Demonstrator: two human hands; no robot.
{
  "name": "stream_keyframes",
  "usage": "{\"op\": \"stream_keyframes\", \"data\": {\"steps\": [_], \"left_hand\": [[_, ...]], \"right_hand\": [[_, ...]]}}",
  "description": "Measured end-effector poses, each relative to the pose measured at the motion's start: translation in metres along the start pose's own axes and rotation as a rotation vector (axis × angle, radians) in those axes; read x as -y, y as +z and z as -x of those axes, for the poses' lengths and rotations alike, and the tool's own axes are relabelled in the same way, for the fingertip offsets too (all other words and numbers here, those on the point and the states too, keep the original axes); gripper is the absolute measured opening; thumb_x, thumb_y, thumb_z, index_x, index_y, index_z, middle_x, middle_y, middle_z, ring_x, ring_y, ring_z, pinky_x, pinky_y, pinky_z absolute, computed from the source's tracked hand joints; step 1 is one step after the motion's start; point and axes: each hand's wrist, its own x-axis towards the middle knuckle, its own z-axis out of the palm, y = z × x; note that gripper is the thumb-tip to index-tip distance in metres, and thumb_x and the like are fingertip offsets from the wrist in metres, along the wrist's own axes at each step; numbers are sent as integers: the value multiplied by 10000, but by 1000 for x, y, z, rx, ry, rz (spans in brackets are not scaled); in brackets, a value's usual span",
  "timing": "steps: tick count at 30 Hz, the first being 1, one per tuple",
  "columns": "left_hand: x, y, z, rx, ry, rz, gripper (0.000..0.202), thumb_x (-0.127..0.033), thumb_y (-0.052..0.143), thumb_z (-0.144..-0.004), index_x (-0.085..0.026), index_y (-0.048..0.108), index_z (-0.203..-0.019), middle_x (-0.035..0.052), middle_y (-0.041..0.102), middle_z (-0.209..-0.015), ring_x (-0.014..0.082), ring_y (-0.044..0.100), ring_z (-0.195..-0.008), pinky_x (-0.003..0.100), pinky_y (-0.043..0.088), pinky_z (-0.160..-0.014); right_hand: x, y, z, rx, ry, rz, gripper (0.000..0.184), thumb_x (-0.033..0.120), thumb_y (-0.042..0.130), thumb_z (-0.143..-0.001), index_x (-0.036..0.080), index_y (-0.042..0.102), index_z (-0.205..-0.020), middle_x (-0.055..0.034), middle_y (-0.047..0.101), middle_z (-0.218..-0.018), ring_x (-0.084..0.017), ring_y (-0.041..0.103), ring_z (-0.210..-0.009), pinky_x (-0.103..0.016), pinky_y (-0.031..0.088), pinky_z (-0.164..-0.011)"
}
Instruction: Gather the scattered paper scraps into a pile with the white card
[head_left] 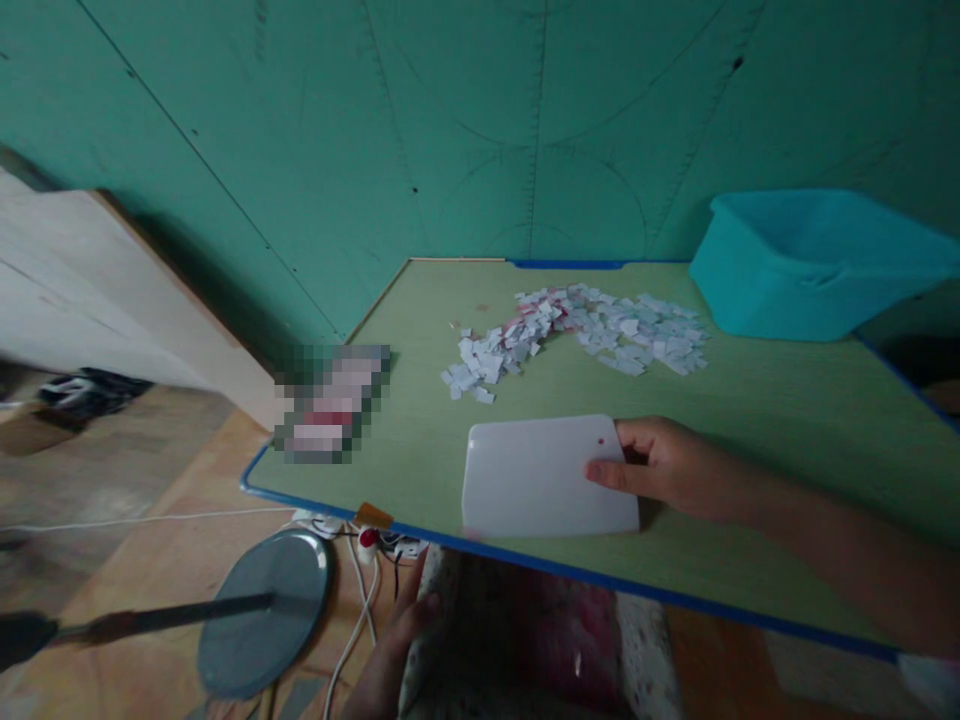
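Observation:
My right hand grips the right end of a flat white plastic scraper card that lies on the green table near its front edge; thumb and fingers are closed on it. Behind the card, a long pile of small white and pinkish paper bits spreads across the middle of the table. My left hand is below the table's front edge, fingers stretched out flat against a patterned fabric over my lap, holding nothing.
A teal plastic tub stands at the back right of the table. A blurred flat item lies at the left corner. On the floor are a round grey lamp base, white cables and a power strip. Green wall behind.

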Motion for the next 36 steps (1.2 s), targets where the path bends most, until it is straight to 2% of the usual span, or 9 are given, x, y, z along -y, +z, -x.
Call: {"op": "stream_keyframes", "data": {"steps": [3,8,13,16,20,25,29,33,36], "left_hand": [[-1,-4,-4,-24,-42,78,498,-399,767,-490,-259,704,-963,51,696,-1114,384,418,-1244,541,233,-1066],[-10,-4,-7,-14,-105,-43,495,-318,837,-310,-233,725,-785,116,695,-1069,421,301,-1304,541,204,-1080],[-14,11,6,-96,59,-21,407,-355,749,-506,-268,702,-901,60,672,-1139,329,364,-1293,434,270,-1074],[-12,14,9,-83,73,-16,444,-360,761,-499,-274,707,-931,51,681,-1136,324,369,-1291,425,250,-1086],[-4,8,4,-45,72,50,457,-380,772,-503,-314,713,-952,-8,703,-1110,317,399,-1274,428,244,-1092],[-3,8,2,-47,61,59,432,-428,805,-479,-361,726,-899,-88,732,-1021,339,360,-1293,482,140,-1113],[-11,13,6,-31,26,47,514,-516,810,-416,-381,721,-904,-115,712,-1056,360,313,-1311,484,114,-1117],[-12,12,8,-55,-20,29,500,-528,808,-406,-422,713,-886,-122,722,-1020,360,314,-1309,482,36,-1118],[-10,8,5,-29,-21,24,497,-543,803,-401,-436,709,-877,-118,724,-1016,353,322,-1304,476,44,-1117]], "right_hand": [[1,-1,1,11,-15,-14,332,448,616,-735,171,669,-911,-36,704,-877,-155,629,-736,-249,487,-609],[2,-2,3,42,-8,-14,347,459,609,-734,188,677,-939,-34,708,-868,-178,640,-764,-271,500,-627],[4,-2,5,41,-19,-18,319,442,617,-729,201,684,-926,-27,707,-839,-185,644,-783,-275,505,-641],[7,-5,3,-65,-43,-36,334,462,635,-695,201,684,-898,-33,701,-800,-194,640,-762,-288,504,-627],[10,-20,-1,-333,-97,-29,342,494,632,-678,204,668,-856,-43,688,-801,-198,623,-750,-308,492,-621],[8,-41,-5,-634,-104,138,291,475,581,-726,191,605,-789,-15,605,-628,-125,503,-502,-259,378,-439],[5,-34,-9,-612,-76,191,263,447,549,-766,186,574,-787,-15,593,-608,-121,495,-482,-256,374,-427],[5,-20,-11,-490,-133,134,261,431,541,-783,206,600,-902,-60,683,-875,-178,615,-724,-284,472,-579],[5,-23,-11,-619,-167,246,301,478,522,-789,197,605,-860,-70,680,-844,-186,601,-714,-292,452,-577]]}}
